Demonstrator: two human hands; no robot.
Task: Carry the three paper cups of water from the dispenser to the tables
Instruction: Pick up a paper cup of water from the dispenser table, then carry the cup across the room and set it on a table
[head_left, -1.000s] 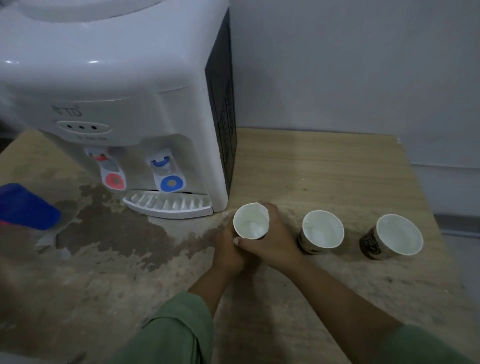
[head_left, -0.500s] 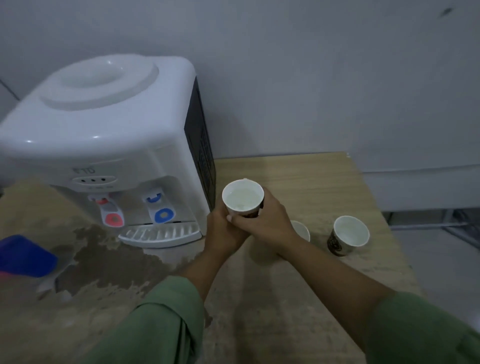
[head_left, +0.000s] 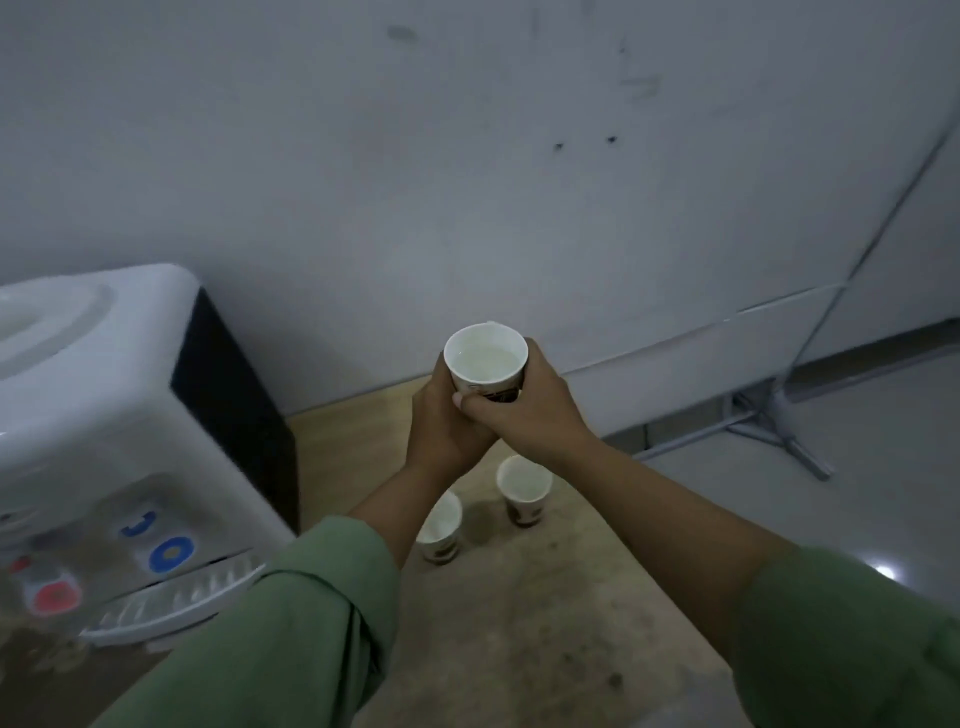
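Note:
A white paper cup of water (head_left: 485, 362) is held upright high above the wooden table (head_left: 545, 613), in the middle of the view. My left hand (head_left: 441, 423) cups it from the left and below; my right hand (head_left: 522, 410) wraps its lower wall from the right. Two more paper cups stand on the table below: one (head_left: 440, 527) partly hidden by my left forearm, the other (head_left: 523, 488) to its right. The white water dispenser (head_left: 104, 415) stands at the left with red and blue taps.
A drip tray (head_left: 171, 605) juts from the dispenser's front. The table's right edge drops to a pale floor, where a metal stand's legs (head_left: 779, 431) spread. A grey wall rises behind the table.
Both hands have lifted the cup off the table and raised it well above the other two cups. My view has tilted up and swung right, pushing the dispenser to the left edge.

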